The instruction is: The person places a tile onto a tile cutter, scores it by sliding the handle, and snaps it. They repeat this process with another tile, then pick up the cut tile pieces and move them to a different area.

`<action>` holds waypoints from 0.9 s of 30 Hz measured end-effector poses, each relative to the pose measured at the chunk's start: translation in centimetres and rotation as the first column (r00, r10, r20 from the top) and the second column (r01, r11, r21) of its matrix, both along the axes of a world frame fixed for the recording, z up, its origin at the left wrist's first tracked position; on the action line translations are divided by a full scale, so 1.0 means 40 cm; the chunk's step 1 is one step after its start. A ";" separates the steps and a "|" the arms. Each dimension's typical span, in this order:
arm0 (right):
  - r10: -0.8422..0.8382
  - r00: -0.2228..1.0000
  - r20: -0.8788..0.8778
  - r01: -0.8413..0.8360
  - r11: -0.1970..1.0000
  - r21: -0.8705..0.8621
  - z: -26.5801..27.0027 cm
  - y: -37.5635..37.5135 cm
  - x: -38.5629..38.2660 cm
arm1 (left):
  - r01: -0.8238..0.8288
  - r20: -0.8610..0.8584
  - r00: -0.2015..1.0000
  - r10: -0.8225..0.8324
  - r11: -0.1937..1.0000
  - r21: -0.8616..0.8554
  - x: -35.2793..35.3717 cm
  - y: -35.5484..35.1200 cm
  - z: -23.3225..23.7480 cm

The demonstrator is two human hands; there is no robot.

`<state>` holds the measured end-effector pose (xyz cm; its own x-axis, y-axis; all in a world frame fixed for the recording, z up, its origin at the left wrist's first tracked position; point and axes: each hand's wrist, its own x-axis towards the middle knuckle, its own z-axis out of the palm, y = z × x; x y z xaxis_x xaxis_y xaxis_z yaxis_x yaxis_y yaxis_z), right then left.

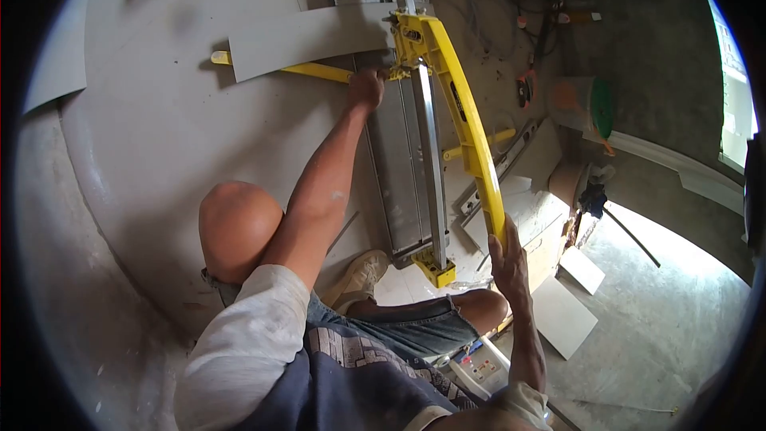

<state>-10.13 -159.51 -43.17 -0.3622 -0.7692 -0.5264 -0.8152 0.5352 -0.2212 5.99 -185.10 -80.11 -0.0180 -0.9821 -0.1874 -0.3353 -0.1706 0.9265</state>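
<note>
A manual tile cutter stands on the floor in front of me, its steel rail (431,160) running above a grey bed (391,152). My right hand (509,259) is wrapped round the near end of the long yellow handle (467,120). A grey tile strip (311,40) lies across the far part of the bed, reaching left over a yellow support arm (319,72). Close to the strip's near edge and the yellow cutting head (413,44), my left hand (366,89) is closed; its fingertips are hidden.
To the right lie tile offcuts (562,315), a level (515,156) and a power strip (480,367). A bucket (578,104) stands farther back by orange-handled pliers (524,89) and cables. Another large tile (56,40) is at the far left.
</note>
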 end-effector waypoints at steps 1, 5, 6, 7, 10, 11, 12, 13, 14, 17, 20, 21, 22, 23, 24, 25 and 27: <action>0.024 1.000 0.000 -0.024 0.999 -0.037 0.000 -0.001 0.004 | -0.020 -0.038 0.999 0.019 1.000 -0.024 0.011 -0.001 0.000; -0.051 0.997 -0.050 0.054 0.997 0.059 -0.012 -0.014 0.013 | -0.035 0.006 0.999 0.035 0.999 -0.027 -0.017 0.019 -0.008; -0.113 0.992 -0.058 0.119 0.985 0.125 -0.012 -0.018 0.030 | -0.081 -0.005 0.997 0.081 0.997 0.019 -0.030 0.044 0.013; -0.029 0.996 -0.089 0.033 0.998 0.044 -0.029 -0.005 0.023 | -0.159 -0.016 0.987 0.159 0.986 0.048 -0.032 0.026 0.027; 0.026 1.000 -0.011 -0.027 0.997 -0.075 -0.044 0.013 0.001 | -0.060 0.000 0.998 0.060 0.997 0.044 -0.013 0.019 0.026; 0.004 0.999 -0.053 -0.004 1.000 -0.011 -0.039 0.005 0.004 | -0.034 -0.004 0.999 0.034 0.999 0.042 -0.014 0.040 0.025; -0.059 0.998 -0.019 0.060 0.998 0.038 -0.026 -0.007 0.019 | -0.013 -0.006 1.000 0.014 0.999 0.031 -0.010 0.045 0.025; 0.015 0.999 -0.043 -0.016 1.000 -0.019 -0.042 0.003 0.003 | -0.002 -0.004 1.000 0.002 1.000 0.005 -0.002 0.032 0.027; 0.089 0.994 -0.069 -0.094 0.993 -0.071 -0.052 0.011 -0.006 | -0.012 -0.029 0.999 0.013 1.000 0.022 0.001 0.032 0.033; 0.084 0.995 -0.061 -0.090 0.991 -0.102 -0.054 0.017 -0.002 | -0.054 -0.134 0.989 0.066 0.994 0.090 -0.006 0.035 0.029; 0.059 0.996 -0.067 -0.064 0.995 -0.079 -0.060 0.025 -0.014 | -0.110 -0.259 0.953 0.157 0.976 0.186 -0.026 0.037 0.015; 0.080 0.995 -0.068 -0.086 0.991 -0.103 -0.063 0.025 -0.016 | -0.140 -0.273 0.942 0.198 0.966 0.217 -0.033 0.040 0.015; 0.099 0.993 -0.067 -0.107 0.986 -0.127 -0.065 0.026 -0.017 | -0.168 -0.284 0.929 0.237 0.954 0.248 -0.032 0.044 0.018; 0.117 0.991 -0.066 -0.126 0.980 -0.151 -0.068 0.028 -0.017 | -0.159 -0.269 0.935 0.231 0.951 0.263 -0.028 0.045 0.020; 0.097 0.993 -0.070 -0.105 0.986 -0.129 -0.070 0.029 -0.015 | -0.149 -0.257 0.941 0.223 0.950 0.276 -0.024 0.042 0.024; 0.075 0.994 -0.076 -0.083 0.991 -0.109 -0.071 0.029 -0.012 | -0.138 -0.246 0.946 0.212 0.948 0.286 -0.027 0.038 0.023; 0.083 0.992 -0.095 -0.094 0.989 -0.117 -0.078 0.037 -0.015 | -0.127 -0.270 0.938 0.218 0.940 0.317 -0.027 0.036 0.021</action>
<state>-10.74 -158.04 -46.30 -0.3317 -0.8562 -0.3961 -0.8775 0.4341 -0.2036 4.91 -183.67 -79.27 0.0475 -0.8777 -0.4769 0.0058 -0.4772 0.8788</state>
